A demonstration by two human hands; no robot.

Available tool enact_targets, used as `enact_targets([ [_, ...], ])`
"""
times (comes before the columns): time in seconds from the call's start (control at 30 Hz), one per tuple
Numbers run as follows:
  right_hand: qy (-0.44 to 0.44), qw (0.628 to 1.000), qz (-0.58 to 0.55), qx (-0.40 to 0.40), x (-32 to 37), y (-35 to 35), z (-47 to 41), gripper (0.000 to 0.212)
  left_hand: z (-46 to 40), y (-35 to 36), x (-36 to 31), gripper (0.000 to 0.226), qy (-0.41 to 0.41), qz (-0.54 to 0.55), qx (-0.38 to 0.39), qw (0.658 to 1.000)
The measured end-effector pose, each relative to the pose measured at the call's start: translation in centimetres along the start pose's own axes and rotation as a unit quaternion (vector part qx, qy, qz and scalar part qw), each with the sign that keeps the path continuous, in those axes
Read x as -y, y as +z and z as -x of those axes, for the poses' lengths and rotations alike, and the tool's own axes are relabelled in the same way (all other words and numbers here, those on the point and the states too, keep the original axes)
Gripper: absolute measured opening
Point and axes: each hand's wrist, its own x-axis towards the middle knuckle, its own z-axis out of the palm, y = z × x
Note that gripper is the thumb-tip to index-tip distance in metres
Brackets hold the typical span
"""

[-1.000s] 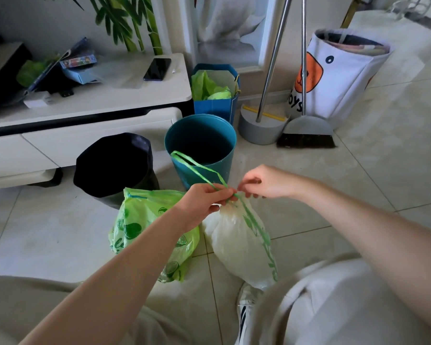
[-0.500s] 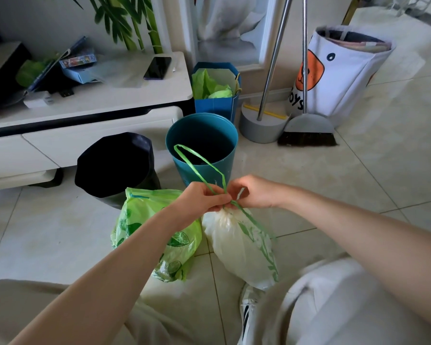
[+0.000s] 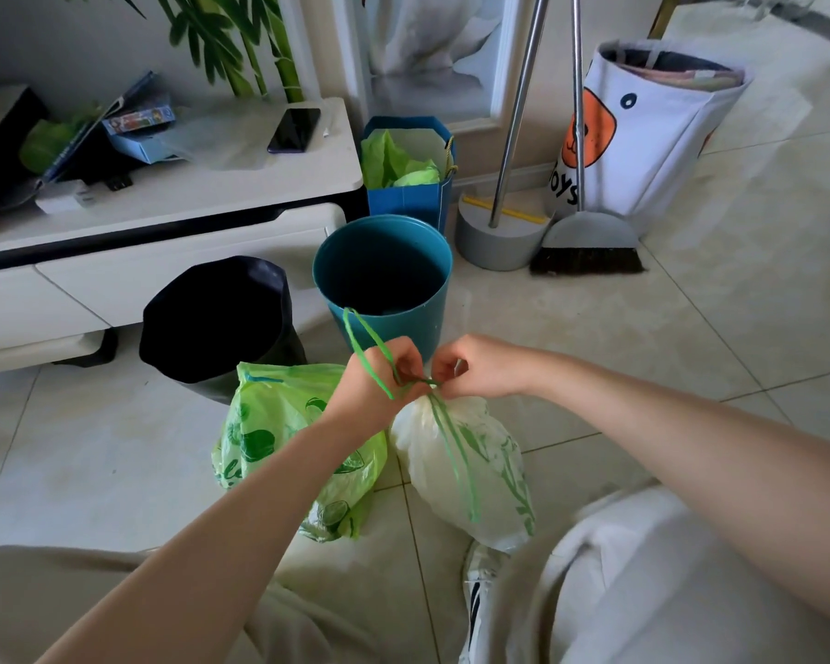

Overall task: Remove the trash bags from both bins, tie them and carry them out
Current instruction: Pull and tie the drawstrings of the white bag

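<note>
Pale glossy floor tiles (image 3: 595,337) filled most of what I saw, with a low white TV cabinet (image 3: 173,208) at the back left and a grey-headed broom with a steel handle (image 3: 588,237) leaning at the back right. Both bins stood bagless by the cabinet: a round teal plastic bin (image 3: 384,280) and a squat black bin (image 3: 216,323) to its left.

Step in hand, as I read it: knotting the drawstring on the second bag. To do it well: keep the neck bunched tight, pull both strands level and outward, seat the knot against the gather, and leave the loop free as a carry handle.

Left hand (image 3: 379,381) was closed, pinching the thin green plastic drawstring (image 3: 370,347) at the bag's neck; a long loop of it arched up over that hand, in front of the teal bin. Right hand (image 3: 485,366) was closed too, fingertips nipping the string just beside the left, the two hands nearly touching.

The white translucent trash bag with green leaf print (image 3: 461,467) sat on the floor right under both hands, its gathered neck at the pinch point. Loose strands trailed down its front. The light-green printed trash bag (image 3: 269,433) lay touching it on the left, under my left forearm; couldn't tell if it was tied.
</note>
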Motion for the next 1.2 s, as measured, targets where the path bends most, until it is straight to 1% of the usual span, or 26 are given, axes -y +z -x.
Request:
enact_targets([
  [0.07,0.005,1.000,-0.013,-0.003,-0.1,0.0,-0.1,0.005,0.1,0.2,0.0,0.024,0.035,-0.054,-0.026,0.998],
  [0.1,0.007,1.000,-0.025,-0.004,-0.2,0.0,-0.2,0.001,0.2,0.3,-0.1,0.021,0.059,-0.072,-0.031,0.995],
  [0.23,0.035,0.995,-0.090,0.013,-0.2,0.0,-0.2,0.009,0.3,0.8,0.3,0.010,0.139,-0.109,-0.044,0.983],
  [0.33,0.071,0.988,-0.134,0.030,-0.2,-0.4,-0.1,0.014,0.7,1.2,0.7,0.007,0.174,-0.136,-0.063,0.973],
  [0.4,0.086,0.983,-0.161,0.033,-0.4,-0.6,0.0,0.015,1.1,1.3,0.7,0.008,0.183,-0.126,-0.077,0.972],
  [0.47,0.081,0.979,-0.183,0.033,-0.6,-0.7,0.0,0.011,1.5,1.3,0.7,0.011,0.187,-0.108,-0.089,0.972],
  [0.5,0.074,0.979,-0.187,0.035,-0.7,-0.7,0.0,0.010,1.6,1.3,0.7,0.008,0.188,-0.102,-0.093,0.972],
  [0.53,0.067,0.979,-0.186,0.037,-0.7,-0.6,0.0,0.012,1.6,1.4,0.8,0.005,0.188,-0.095,-0.097,0.973],
  [0.63,0.060,0.981,-0.182,0.039,-1.0,-0.6,-0.3,0.021,1.6,1.4,1.0,0.010,0.172,-0.066,-0.099,0.978],
  [0.77,0.071,0.972,-0.214,0.058,-1.5,-0.6,-0.4,0.009,1.6,1.2,1.2,0.009,0.170,-0.054,-0.079,0.981],
  [0.93,0.080,0.968,-0.226,0.073,-1.7,-0.4,-0.3,0.010,1.2,1.4,1.8,0.010,0.177,-0.042,-0.065,0.981],
  [1.0,0.078,0.971,-0.214,0.076,-1.6,-0.3,-0.3,0.011,1.4,1.4,1.8,0.011,0.179,-0.043,-0.052,0.982],
  [1.1,0.072,0.982,-0.155,0.086,-1.2,0.1,-0.3,0.013,1.3,1.5,1.9,0.011,0.177,-0.064,-0.025,0.982],
  [1.17,0.052,0.987,-0.135,0.069,-0.7,0.4,-0.5,0.013,-0.1,2.1,3.6,0.010,0.138,-0.102,0.021,0.985],
  [1.2,0.039,0.989,-0.135,0.048,-0.4,0.4,-0.5,0.014,-1.0,2.3,4.7,0.015,0.097,-0.129,0.049,0.986],
])
